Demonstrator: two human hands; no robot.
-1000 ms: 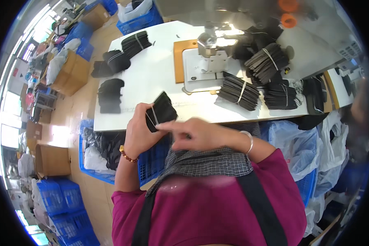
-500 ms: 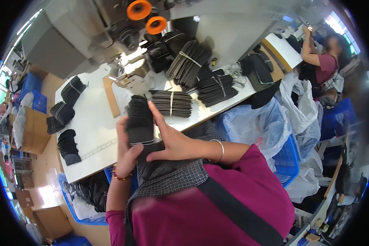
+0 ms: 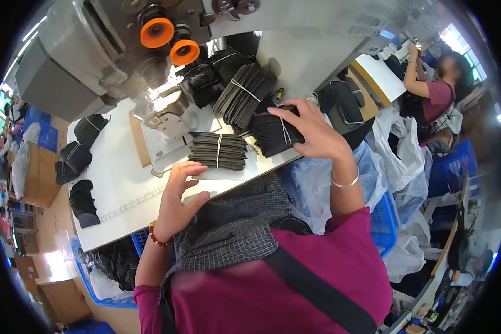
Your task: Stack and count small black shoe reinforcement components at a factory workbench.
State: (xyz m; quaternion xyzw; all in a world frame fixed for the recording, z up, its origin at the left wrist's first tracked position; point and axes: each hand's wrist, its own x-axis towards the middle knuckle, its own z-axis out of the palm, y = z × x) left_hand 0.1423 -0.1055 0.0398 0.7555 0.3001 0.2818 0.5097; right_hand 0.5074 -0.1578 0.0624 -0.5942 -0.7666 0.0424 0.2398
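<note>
My left hand (image 3: 181, 197) is open, its fingers spread above the table's front edge and my lap. Close to its fingertips lies a grey bundle of stacked fabric pieces (image 3: 206, 150), tied with a pale band. My right hand (image 3: 320, 133) reaches over a black bundle of fabric pieces (image 3: 270, 136), its thumb and fingers across the right end. That bundle also has a light band. Behind these, another grey tied bundle (image 3: 242, 100) leans at a slant. The sewing machine head (image 3: 170, 108) stands just left of it, below orange knobs (image 3: 157, 32).
Several black bundles (image 3: 75, 158) lie along the white table's (image 3: 117, 181) left side. Plastic bags (image 3: 312, 186) fill a blue basket (image 3: 381, 222) at my right; another blue basket (image 3: 100, 298) stands at lower left. A person (image 3: 437, 92) works at the far right.
The black tied bundle that both hands held has left them; where it lies now I cannot make out. My hands have parted, the right one moving out to the black bundle.
</note>
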